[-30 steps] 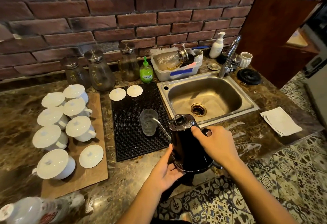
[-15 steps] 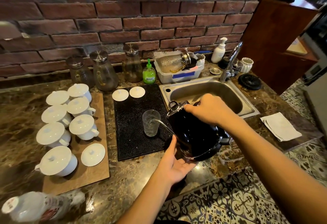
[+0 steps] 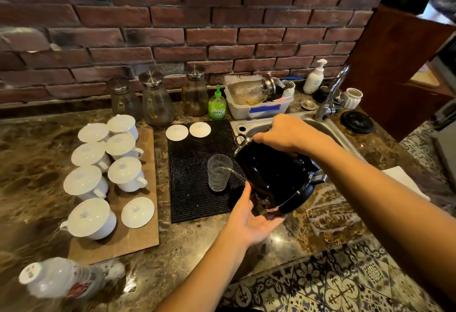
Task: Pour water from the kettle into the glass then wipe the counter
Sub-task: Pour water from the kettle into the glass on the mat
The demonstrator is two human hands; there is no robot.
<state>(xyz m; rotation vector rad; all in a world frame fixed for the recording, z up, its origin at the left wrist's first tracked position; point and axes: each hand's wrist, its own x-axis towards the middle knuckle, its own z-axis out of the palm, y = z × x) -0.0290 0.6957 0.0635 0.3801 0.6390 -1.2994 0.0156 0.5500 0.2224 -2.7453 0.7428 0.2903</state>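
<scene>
A black gooseneck kettle (image 3: 276,176) is tilted steeply to the left above the counter, its thin spout reaching over the rim of a clear glass (image 3: 219,172). The glass stands upright on a black rubber mat (image 3: 192,188) and holds a little water. My right hand (image 3: 288,134) grips the kettle at its top and handle. My left hand (image 3: 251,220) is under the kettle's raised base, palm up, fingers touching the bottom edge. A folded white cloth (image 3: 404,181) lies on the marble counter (image 3: 328,215) at the right, partly hidden by my right arm.
Several white lidded cups stand on a wooden board (image 3: 138,237) at the left. A steel sink (image 3: 328,126) with a tap (image 3: 333,92) lies behind the kettle. Glass jars (image 3: 158,102), a green soap bottle (image 3: 217,104) and a dish tub (image 3: 256,107) line the brick wall. A plastic bottle (image 3: 59,279) lies at the front left.
The kettle has gone from upright on the counter to lifted and tilted steeply left, its spout over the glass. My left hand has slid under its base. The view moved closer.
</scene>
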